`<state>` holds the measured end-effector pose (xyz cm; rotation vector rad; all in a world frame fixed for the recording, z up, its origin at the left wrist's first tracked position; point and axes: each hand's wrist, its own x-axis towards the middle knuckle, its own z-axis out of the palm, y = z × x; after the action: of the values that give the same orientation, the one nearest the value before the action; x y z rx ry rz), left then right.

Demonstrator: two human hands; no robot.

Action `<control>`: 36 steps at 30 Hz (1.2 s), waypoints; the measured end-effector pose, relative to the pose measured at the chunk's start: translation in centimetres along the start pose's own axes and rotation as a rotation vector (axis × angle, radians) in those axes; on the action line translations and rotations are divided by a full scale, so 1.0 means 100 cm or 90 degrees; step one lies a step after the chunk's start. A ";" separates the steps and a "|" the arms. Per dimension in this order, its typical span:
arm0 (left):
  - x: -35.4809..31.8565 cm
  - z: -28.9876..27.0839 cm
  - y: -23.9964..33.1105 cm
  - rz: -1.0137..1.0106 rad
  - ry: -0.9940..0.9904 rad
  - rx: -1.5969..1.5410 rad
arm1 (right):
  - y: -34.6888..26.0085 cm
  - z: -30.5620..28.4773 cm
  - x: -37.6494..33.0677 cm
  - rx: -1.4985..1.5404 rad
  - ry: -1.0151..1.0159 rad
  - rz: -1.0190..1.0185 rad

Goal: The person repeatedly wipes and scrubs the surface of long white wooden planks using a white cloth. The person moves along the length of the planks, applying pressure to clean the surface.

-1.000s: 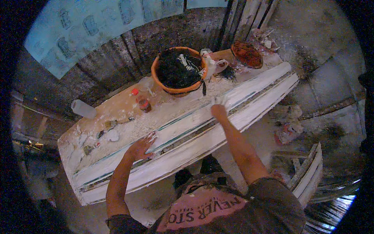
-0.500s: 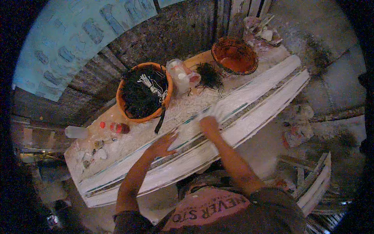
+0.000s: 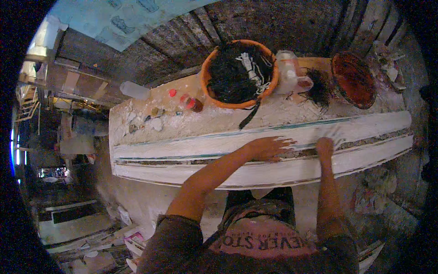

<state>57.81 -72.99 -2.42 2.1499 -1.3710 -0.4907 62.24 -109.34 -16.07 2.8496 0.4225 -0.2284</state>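
Two long white plaster-like strips lie side by side along the table: a far strip with blue-green edge lines, and a near strip. A rough, dark gap separates them. My left hand rests flat at the far strip's near edge, fingers stretched out and whitish at the tips. Farther right, my right hand is over the same strip. White streaks blur around its fingers, so whether it holds anything cannot be made out.
Behind the strips stand an orange tub of black fibres with a white cord bundle, a cloudy plastic container, dark loose fibres and a reddish-brown bowl. A red-capped jar and white lumps lie left.
The view has turned, so the strips now run nearly level across it. My right hand is farther from my left, toward the strips' right end. My left hand stays flat.
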 end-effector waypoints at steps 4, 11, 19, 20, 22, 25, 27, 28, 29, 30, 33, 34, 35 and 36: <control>-0.113 -0.003 0.001 -0.030 -0.022 0.094 | -0.160 -0.065 -0.037 0.114 -0.016 -0.140; -0.353 -0.019 0.008 -0.161 -0.077 0.112 | -0.387 -0.189 -0.083 0.316 0.032 -0.090; -0.457 -0.050 0.032 -0.313 -0.120 0.175 | -0.472 -0.277 -0.078 0.395 -0.074 -0.081; -0.454 -0.049 0.031 -0.318 -0.098 0.173 | -0.465 -0.277 -0.071 0.375 -0.246 -0.088; -0.437 -0.044 0.026 -0.288 -0.093 0.187 | -0.438 -0.271 -0.053 0.290 -0.295 -0.155; -0.398 -0.040 0.020 -0.259 -0.084 0.184 | -0.386 -0.253 -0.052 0.260 -0.012 -0.046; -0.363 -0.040 0.016 -0.229 -0.064 0.189 | -0.339 -0.240 -0.036 0.288 -0.060 0.011; -0.341 -0.041 0.015 -0.208 -0.041 0.202 | -0.315 -0.232 -0.031 0.252 -0.066 0.028; -0.319 -0.042 0.014 -0.194 -0.032 0.213 | -0.291 -0.224 -0.025 0.225 -0.049 0.041; -0.295 -0.043 0.013 -0.181 -0.039 0.217 | -0.267 -0.215 -0.020 0.198 -0.032 0.053; -0.216 -0.045 0.014 -0.174 -0.068 0.211 | -0.189 -0.185 0.002 0.242 -0.011 0.284; -0.186 -0.045 0.015 -0.171 -0.054 0.195 | -0.150 -0.174 0.011 0.210 -0.166 0.180; -0.154 -0.045 0.016 -0.180 -0.059 0.180 | -0.117 -0.161 0.017 0.227 -0.153 0.208; -0.126 -0.047 0.014 -0.157 -0.068 0.181 | -0.081 -0.147 0.023 0.244 -0.142 0.234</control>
<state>54.18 -60.84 2.37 2.5767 -1.3020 -0.5368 63.71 -97.26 -4.32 3.1461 -0.2153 -0.6024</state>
